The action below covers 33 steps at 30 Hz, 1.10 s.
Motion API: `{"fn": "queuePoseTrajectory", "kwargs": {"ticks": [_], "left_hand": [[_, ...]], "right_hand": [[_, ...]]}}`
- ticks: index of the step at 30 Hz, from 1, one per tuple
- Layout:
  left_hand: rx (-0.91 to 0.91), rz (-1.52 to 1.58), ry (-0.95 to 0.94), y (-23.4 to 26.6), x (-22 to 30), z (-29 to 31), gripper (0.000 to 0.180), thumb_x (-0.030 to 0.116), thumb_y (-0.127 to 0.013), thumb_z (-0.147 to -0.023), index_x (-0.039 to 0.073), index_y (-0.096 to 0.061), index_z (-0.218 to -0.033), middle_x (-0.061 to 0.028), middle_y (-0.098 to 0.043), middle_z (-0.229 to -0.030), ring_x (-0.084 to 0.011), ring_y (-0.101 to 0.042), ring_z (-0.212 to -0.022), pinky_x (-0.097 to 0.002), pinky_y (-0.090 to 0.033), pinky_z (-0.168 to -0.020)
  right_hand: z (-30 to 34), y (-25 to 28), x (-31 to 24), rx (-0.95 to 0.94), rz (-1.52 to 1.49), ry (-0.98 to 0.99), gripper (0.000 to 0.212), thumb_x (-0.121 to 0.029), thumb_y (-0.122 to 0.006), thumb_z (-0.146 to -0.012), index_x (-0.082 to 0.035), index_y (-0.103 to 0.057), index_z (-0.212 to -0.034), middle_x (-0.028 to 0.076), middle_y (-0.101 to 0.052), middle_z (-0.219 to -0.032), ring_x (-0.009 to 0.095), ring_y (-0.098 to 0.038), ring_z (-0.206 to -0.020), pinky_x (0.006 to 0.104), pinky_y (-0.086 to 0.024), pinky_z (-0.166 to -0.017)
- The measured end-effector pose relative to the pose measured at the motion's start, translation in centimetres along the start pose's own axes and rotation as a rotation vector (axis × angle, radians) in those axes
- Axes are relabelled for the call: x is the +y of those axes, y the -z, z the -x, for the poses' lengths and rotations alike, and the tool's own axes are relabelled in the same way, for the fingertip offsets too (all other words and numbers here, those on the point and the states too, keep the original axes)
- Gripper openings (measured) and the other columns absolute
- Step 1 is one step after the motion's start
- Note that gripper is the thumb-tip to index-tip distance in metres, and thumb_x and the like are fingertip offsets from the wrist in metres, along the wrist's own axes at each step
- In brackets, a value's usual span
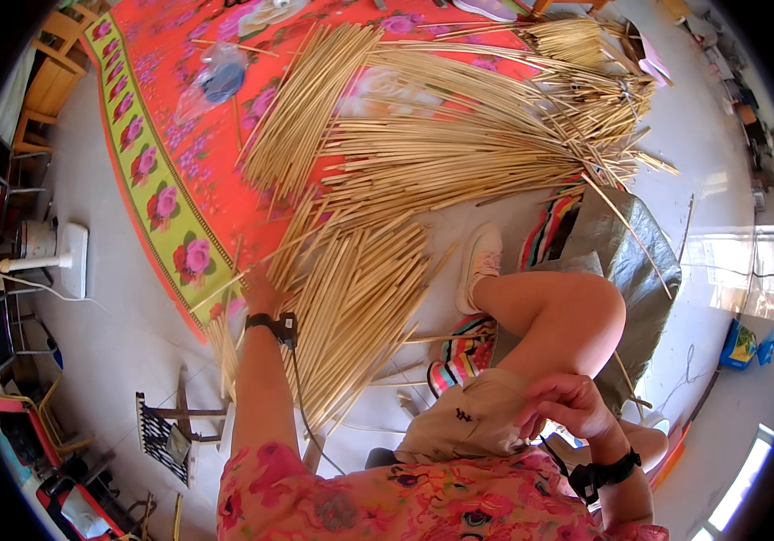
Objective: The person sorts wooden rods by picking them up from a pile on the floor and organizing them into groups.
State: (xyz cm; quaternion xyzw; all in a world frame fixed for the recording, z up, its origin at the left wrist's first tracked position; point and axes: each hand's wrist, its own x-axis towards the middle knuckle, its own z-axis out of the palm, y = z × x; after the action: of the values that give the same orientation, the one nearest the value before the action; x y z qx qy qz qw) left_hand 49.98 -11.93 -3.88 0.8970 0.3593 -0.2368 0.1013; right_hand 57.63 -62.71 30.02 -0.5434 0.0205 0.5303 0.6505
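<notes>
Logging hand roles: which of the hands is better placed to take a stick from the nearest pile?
Left, most likely: the left hand reaches out to the edge of the nearest pile of sticks, while the right hand is by the bent leg, away from them.

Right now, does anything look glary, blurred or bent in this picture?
Head view: bright glare on the pale floor at far right; head view: the left hand looks a little soft, while the straw-coloured stalks look fairly crisp; head view: fisheye curving toward the black corners.
</notes>
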Motion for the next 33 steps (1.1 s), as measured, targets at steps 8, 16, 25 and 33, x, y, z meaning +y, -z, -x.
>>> {"fn": "queuePoseTrajectory", "kwargs": {"ticks": [8,16,25,33], "left_hand": [[0.123,0.185,-0.11,-4.4,-1.2,-1.6,0.107,0.039,-0.08,-0.064,0.001,-0.018,-0.143,-0.0223,-0.049,-0.124,-0.0419,-0.046,-0.116,-0.0473,-0.045,-0.092],[0.189,-0.194,-0.213,-6.2,-0.6,0.6,0.041,0.029,-0.06,-0.082,0.005,-0.05,-0.114,-0.0195,-0.057,-0.109,-0.0379,-0.055,-0.103,-0.0489,-0.046,-0.081],[-0.218,-0.019,-0.227,-2.3,5.1,4.5,0.057,0.036,-0.068,-0.076,0.005,-0.047,-0.119,-0.0194,-0.059,-0.11,-0.0375,-0.058,-0.103,-0.0516,-0.046,-0.086],[-0.04,0.033,-0.509,1.4,14.4,0.6,0.074,0.038,-0.074,-0.073,0.004,-0.042,-0.131,-0.0226,-0.038,-0.138,-0.0387,-0.037,-0.128,-0.0476,-0.032,-0.104]], "right_hand": [[-0.5,0.0,-0.9,-0.038,0.03,-0.022,0.025,0.002,-0.046,-0.094,0.004,-0.052,-0.118,0.017,-0.067,-0.092,0.021,-0.067,-0.079,0.0303,-0.055,-0.071],[-0.4,-0.1,-0.8,-0.045,0.024,-0.026,0.025,0.0,-0.046,-0.094,0.004,-0.052,-0.118,0.016,-0.067,-0.091,0.021,-0.067,-0.079,0.0304,-0.055,-0.071],[-0.4,0.3,0.6,-0.106,0.059,0.045,0.025,-0.001,-0.046,-0.096,0.003,-0.051,-0.12,0.015,-0.066,-0.095,0.02,-0.067,-0.08,0.03,-0.055,-0.071],[0.6,2.8,-0.4,-0.284,-0.145,0.069,0.033,-0.005,-0.048,-0.095,0.002,-0.046,-0.128,0.016,-0.063,-0.108,0.022,-0.063,-0.095,0.0337,-0.051,-0.084]]}}
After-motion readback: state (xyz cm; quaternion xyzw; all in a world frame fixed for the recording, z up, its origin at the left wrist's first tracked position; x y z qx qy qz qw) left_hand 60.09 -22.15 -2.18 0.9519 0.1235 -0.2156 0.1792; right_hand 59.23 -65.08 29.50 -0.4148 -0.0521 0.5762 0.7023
